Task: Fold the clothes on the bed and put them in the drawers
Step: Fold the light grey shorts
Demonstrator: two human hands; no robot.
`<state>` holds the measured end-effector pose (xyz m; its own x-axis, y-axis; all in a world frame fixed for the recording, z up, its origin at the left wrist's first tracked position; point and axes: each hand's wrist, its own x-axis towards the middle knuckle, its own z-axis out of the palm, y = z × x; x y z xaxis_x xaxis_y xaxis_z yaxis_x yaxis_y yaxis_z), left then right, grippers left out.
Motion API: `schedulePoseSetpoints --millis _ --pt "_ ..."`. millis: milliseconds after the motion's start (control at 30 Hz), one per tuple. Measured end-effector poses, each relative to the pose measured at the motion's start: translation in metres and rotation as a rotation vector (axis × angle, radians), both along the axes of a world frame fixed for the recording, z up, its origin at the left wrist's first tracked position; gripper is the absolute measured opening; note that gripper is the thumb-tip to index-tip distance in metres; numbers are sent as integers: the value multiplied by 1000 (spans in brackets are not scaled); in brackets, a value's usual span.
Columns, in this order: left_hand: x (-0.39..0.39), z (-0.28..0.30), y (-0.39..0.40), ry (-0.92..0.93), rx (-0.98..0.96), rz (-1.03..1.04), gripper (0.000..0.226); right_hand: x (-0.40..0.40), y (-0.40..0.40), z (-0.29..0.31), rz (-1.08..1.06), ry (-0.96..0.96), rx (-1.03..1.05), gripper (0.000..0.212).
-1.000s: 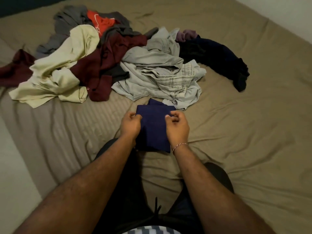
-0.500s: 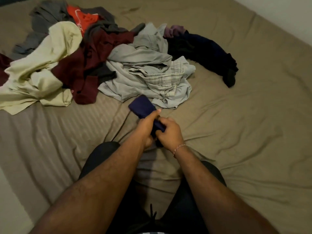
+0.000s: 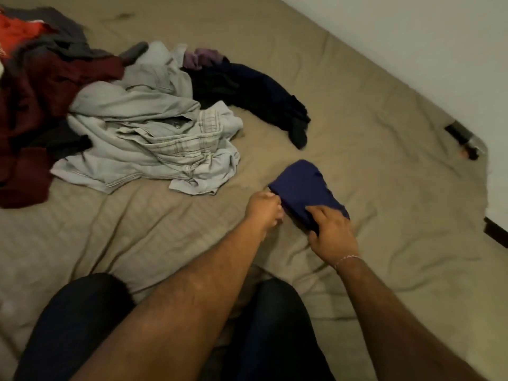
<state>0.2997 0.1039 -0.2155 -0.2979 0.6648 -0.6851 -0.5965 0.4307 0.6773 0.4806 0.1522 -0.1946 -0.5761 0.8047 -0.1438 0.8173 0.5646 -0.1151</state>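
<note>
We see the small folded navy-blue cloth garment (image 3: 303, 192) lying on the tan bed sheet (image 3: 384, 166), to the right of the pile. The left hand (image 3: 264, 206) pinches its near-left corner with curled fingers, and the right hand (image 3: 331, 233) lies over its near-right end, fingers bent down onto the fabric; whether the thumb is tucked beneath we cannot quite tell, though it looks like a grasp.

Just left of the garment, apart from it, sprawls a crumpled pale grey shirt with a checked lining (image 3: 154, 138). Behind that lies a dark navy-black garment (image 3: 255, 97), one end trailing toward the folded piece without touching it, with a scrap of mauve cloth (image 3: 202, 57) at its far edge. Further left a maroon top (image 3: 35, 105) overlaps the grey shirt, and beyond it sit dark grey fabric (image 3: 66, 37) and an orange-red piece (image 3: 19, 30).

The sheet is creased all over. A white wall (image 3: 412, 37) runs along the bed's right side, and a dark cylindrical object (image 3: 464, 138) lies at the mattress edge.
</note>
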Motion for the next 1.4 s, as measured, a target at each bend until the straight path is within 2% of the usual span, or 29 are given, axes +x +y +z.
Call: schedulePoseSetpoints --millis 67,167,233,300,367,433,533,600,633,700,767,833,900,1000,1033,1100,1167,1200,1267,1333,1400 --pt "-33 -21 -16 92 -63 35 16 -8 3 -22 -51 -26 -117 67" --pt "-85 -41 -44 228 -144 100 20 -52 7 -44 -87 100 -213 65" --pt "-111 -47 -56 371 -185 113 14 -95 11 -48 -68 188 -229 62" --pt "-129 -44 -63 496 -182 168 2 -143 13 -46 11 243 -221 60" --pt "-143 -35 -69 729 -174 265 10 -189 11 -41 155 249 -190 60" --pt "-160 -29 -74 972 -177 283 29 -230 6 -35 303 230 -166 59" --pt "-190 -20 -80 1242 -188 193 66 -283 -2 -24 476 170 -125 55" --pt "-217 -11 -80 1449 -278 26 78 -310 0 -15 562 91 -70 51" --pt "-230 -8 -80 1550 -337 -102 76 -321 3 -9 597 21 -41 50" --pt "-261 -1 -84 1688 -416 -357 53 -338 4 3 634 -102 -13 46" --pt "-287 8 -92 1718 -356 -559 37 -346 -2 14 669 -104 -1 31" --pt "-303 22 -99 1642 -161 -667 30 -346 -10 19 657 -28 -33 20" --pt "-307 37 -107 1538 -7 -703 25 -338 -16 21 582 12 -81 29" --pt "-306 48 -125 1456 -48 -817 23 -329 -19 26 501 -119 -70 31" --pt "-306 46 -132 1445 -83 -869 25 -328 -18 27 495 -196 -71 31" --pt "-301 40 -153 1442 -115 -880 50 -326 -30 35 516 -269 -112 29" --pt "-294 36 -160 1446 -97 -789 77 -324 -38 44 562 -201 -234 27" --pt "-289 36 -166 1485 -87 -724 83 -321 -46 50 605 -154 -275 20" --pt "-278 42 -179 1634 -56 -637 71 -309 -68 62 685 -86 -321 10" --pt "-275 57 -188 1760 42 -549 39 -295 -84 72 710 -24 -362 10" --pt "-272 77 -200 1819 136 -516 22 -277 -99 85 684 88 -382 11"
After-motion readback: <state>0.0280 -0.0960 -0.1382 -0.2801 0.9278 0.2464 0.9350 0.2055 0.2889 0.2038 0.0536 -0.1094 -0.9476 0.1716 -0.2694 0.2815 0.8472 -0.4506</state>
